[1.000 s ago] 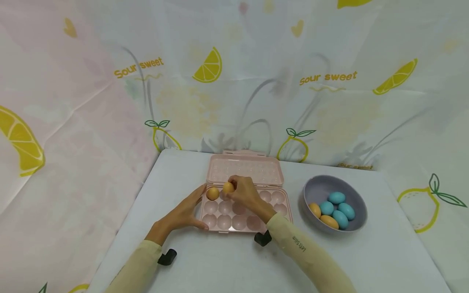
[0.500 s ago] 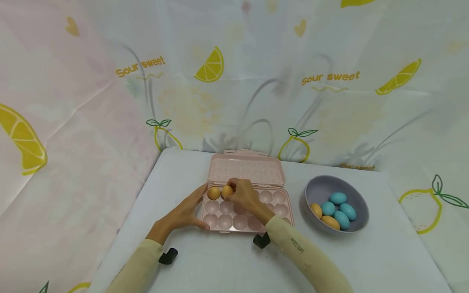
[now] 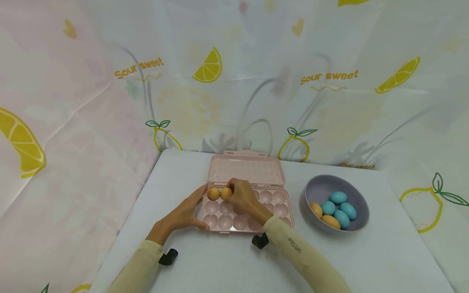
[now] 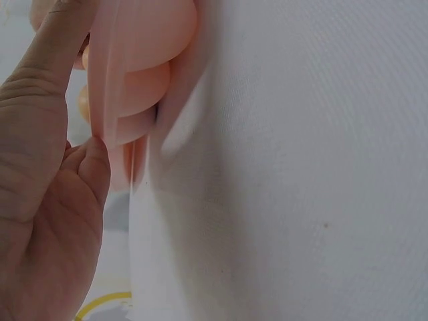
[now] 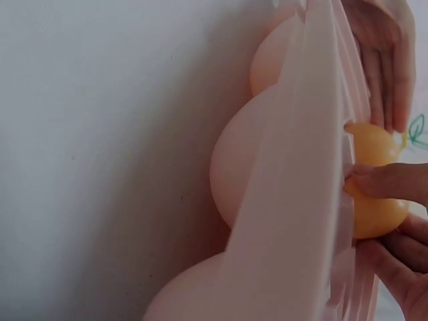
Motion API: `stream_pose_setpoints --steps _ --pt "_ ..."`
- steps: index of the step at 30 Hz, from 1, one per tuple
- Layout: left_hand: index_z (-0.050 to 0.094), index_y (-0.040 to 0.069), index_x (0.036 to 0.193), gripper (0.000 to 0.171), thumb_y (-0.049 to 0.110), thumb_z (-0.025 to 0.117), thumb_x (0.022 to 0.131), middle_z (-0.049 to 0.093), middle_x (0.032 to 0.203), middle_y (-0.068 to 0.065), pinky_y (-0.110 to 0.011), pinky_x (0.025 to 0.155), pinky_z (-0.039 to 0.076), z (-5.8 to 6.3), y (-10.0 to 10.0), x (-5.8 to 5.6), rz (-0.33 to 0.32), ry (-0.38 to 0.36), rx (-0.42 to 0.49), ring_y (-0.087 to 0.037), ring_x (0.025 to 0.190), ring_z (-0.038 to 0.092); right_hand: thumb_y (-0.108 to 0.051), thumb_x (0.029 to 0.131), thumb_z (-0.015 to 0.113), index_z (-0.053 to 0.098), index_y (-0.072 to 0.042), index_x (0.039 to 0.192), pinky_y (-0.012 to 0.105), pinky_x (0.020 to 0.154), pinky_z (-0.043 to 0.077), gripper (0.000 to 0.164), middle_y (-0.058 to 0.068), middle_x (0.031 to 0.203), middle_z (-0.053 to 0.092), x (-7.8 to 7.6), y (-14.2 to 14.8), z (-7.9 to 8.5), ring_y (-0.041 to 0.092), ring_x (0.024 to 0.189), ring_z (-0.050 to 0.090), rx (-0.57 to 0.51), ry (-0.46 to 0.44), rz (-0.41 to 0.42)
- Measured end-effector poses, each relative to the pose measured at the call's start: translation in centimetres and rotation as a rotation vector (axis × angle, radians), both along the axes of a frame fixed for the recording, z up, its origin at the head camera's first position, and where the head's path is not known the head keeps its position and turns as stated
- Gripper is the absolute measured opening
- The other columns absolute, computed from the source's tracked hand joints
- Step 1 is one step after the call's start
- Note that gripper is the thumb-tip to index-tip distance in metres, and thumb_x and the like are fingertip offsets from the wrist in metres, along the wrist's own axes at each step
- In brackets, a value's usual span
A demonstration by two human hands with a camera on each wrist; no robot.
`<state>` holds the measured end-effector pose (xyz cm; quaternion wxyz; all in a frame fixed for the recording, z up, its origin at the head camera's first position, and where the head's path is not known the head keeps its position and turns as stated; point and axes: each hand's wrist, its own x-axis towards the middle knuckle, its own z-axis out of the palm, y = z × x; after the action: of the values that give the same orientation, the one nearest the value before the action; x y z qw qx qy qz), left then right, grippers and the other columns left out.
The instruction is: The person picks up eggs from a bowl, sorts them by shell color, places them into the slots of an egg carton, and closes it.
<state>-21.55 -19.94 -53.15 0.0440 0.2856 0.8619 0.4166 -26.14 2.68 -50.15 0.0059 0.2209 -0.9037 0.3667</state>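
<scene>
A pink egg tray point(image 3: 225, 222) lies on the table with its lid point(image 3: 245, 169) folded back. My right hand point(image 3: 244, 197) pinches a yellow-orange egg point(image 3: 226, 193), seated in the back row's second cup from the left. In the right wrist view, thumb and fingertips grip that egg point(image 5: 384, 217) close over the tray. Another yellow-orange egg point(image 3: 214, 193) fills the back left corner cup. Fingers mostly straight, my left hand point(image 3: 185, 213) rests along the tray's left side, thumb at the front corner. The left wrist view shows this hand touching the rim, seen from low beside the tray point(image 4: 144, 30).
Right of the tray stands a grey-purple bowl point(image 3: 360, 221) holding several blue eggs point(image 3: 341, 219) and two yellow-orange ones point(image 3: 331, 222). A lemon-print cloth point(image 3: 253, 97) hangs behind the white table point(image 3: 205, 264).
My right hand has lowered the egg and brought it slightly left into the cup beside the corner egg. The left hand stays at the tray's left side.
</scene>
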Motion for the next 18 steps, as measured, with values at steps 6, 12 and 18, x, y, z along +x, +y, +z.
stream_pose_setpoints --steps 6,12,18 --pt "0.007 0.006 0.140 0.128 0.041 0.083 0.044 0.013 0.144 -0.009 -0.031 0.099 0.032 0.1 0.2 0.0 0.001 0.040 0.010 -0.019 0.129 0.021 -0.016 0.063 0.076 0.061 -0.010 0.087 0.018 0.056 0.046 0.029 -0.003 0.075 0.059 -0.2 0.3 0.2 0.009 0.066 0.050 -0.004 0.021 -0.013" --pt "0.009 0.006 0.140 0.124 0.027 0.086 0.045 0.016 0.142 -0.017 -0.037 0.097 0.032 2.0 0.7 0.9 -0.014 0.043 0.063 -0.029 0.127 0.023 -0.021 0.065 0.074 0.063 -0.009 0.081 0.018 0.054 0.045 0.023 -0.002 0.071 0.059 -0.3 0.4 0.2 0.009 0.063 0.050 -0.004 0.059 -0.010" --pt "0.008 0.005 0.140 0.123 0.024 0.086 0.047 0.015 0.141 -0.020 -0.039 0.096 0.033 3.1 0.9 1.5 -0.026 0.019 0.036 -0.032 0.127 0.022 -0.027 0.065 0.075 0.066 -0.006 0.084 0.019 0.059 0.048 0.029 -0.001 0.075 0.061 -0.2 0.7 0.7 0.010 0.067 0.054 -0.002 0.068 -0.019"
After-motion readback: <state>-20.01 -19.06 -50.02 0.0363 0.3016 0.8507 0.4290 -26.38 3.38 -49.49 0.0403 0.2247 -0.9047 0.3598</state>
